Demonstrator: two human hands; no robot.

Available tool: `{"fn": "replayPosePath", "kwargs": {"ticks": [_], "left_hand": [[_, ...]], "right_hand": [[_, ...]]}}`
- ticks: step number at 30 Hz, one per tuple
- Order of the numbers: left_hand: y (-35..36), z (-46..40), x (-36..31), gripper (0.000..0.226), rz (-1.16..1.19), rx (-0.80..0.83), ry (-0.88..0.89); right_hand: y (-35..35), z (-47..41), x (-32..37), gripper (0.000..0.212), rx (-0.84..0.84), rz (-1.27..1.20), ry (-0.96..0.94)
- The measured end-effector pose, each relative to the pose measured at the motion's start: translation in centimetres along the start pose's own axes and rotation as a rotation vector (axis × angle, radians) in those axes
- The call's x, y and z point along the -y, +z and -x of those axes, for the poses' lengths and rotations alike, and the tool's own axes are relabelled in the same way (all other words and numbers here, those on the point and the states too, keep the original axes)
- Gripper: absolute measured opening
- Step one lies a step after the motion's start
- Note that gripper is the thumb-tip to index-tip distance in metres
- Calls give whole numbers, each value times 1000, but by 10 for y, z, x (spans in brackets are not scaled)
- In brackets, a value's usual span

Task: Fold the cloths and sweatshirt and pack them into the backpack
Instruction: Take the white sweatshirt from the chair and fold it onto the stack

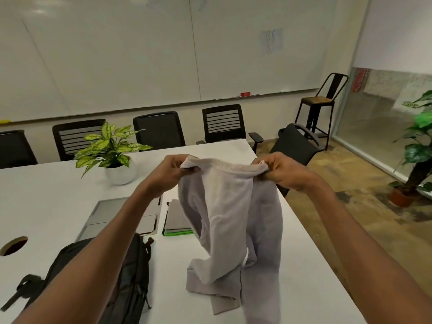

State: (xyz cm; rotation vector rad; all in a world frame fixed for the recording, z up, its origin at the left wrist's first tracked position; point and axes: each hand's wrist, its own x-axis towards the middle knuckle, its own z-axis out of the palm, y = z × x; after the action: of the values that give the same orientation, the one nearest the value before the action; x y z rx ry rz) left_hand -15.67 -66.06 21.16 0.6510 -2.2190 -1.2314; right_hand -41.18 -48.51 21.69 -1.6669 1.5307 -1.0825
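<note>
Sweatshirt (230, 213), soft pale-grey knit, hangs by its ribbed hem, pinched by left hand (174, 171) and right hand (280, 170) fingers, cuffs crumpled on the white counter (46, 199).

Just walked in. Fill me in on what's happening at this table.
A person is holding up a light grey sweatshirt by its collar, the left hand and right hand each pinching one side. Its lower part still rests crumpled on the white table, so it is not yet folded. A dark backpack lies on the table to the left. Behind it lie a laptop and a notebook stack, and a potted plant stands further back.
</note>
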Motion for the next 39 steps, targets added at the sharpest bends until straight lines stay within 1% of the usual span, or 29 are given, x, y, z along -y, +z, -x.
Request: {"fn": "replayPosePath", "kwargs": {"ticks": [1, 2, 3, 4, 6, 7, 9, 10, 11, 13, 15, 16, 18, 19, 20, 21, 22, 23, 24, 26, 27, 28, 30, 33, 37, 39], "left_hand": [[-4, -3, -5, 17, -52, 53, 50], [-5, -7, -11, 18, -96, 98, 90], [-5, -10, -17, 20, -131, 145, 122], [-3, -15, -21, 25, -158, 189, 144], [5, -21, -25, 28, -190, 238, 159], [10, -23, -25, 27, -211, 209, 159], [16, -26, -21, 22, -271, 56, 124], [15, -27, -18, 21, -274, -5, 79], [14, -24, -16, 23, -270, -26, 35], [10, -17, -9, 23, -234, 12, -19], [9, -2, -7, 15, -105, 82, -8], [12, 7, -8, 16, -9, 91, -10], [18, 19, -3, 33, 210, 35, -105], [19, 23, 1, 48, 345, 9, -181], [19, 26, 4, 67, 467, 20, -223], [20, 30, 5, 83, 536, 57, -204], [21, 32, 7, 93, 507, 86, -139], [24, 35, 2, 96, 412, 74, -76], [28, 36, -1, 91, 274, 16, -40], [34, 32, -6, 63, 64, -215, -23], [33, 30, -9, 48, 36, -304, -19], [30, 26, -10, 36, 39, -335, -8], [19, 21, -17, 21, 18, -290, 6], [2, 14, -29, 17, -61, -196, 84], [-18, 4, -46, 17, -93, -246, 126], [-25, -1, -52, 22, -138, -264, 135]], "right_hand": [[3, -2, 7, 18, 98, 71, -6], [9, -5, 14, 18, 152, 148, -5], [18, -10, 20, 19, 158, 214, -5], [28, -16, 24, 20, 119, 263, -18], [47, -29, 27, 17, -12, 315, -80], [55, -33, 27, 15, -73, 327, -119], [63, -37, 27, 15, -138, 325, -164], [65, -38, 27, 15, -130, 296, -158], [67, -37, 29, 16, -101, 255, -147], [70, -35, 31, 18, -46, 204, -125], [75, -37, 31, 16, -101, 199, -96], [78, -39, 31, 17, -164, 191, -76], [82, -43, 31, 19, -304, 170, -49], [83, -45, 32, 20, -372, 163, -48], [84, -47, 31, 21, -429, 151, -46], [84, -49, 32, 21, -470, 132, -41], [85, -51, 34, 22, -494, 115, -34], [86, -53, 36, 23, -509, 107, -35], [87, -55, 38, 25, -523, 106, -43], [86, -57, 44, 27, -513, 99, -61], [84, -56, 48, 27, -478, 98, -64], [81, -54, 51, 28, -423, 100, -65], [76, -49, 54, 31, -304, 99, -64], [72, -43, 57, 38, -235, 41, -42], [74, -37, 53, 46, -239, -136, 61], [79, -35, 50, 41, -204, -158, 74]]}}
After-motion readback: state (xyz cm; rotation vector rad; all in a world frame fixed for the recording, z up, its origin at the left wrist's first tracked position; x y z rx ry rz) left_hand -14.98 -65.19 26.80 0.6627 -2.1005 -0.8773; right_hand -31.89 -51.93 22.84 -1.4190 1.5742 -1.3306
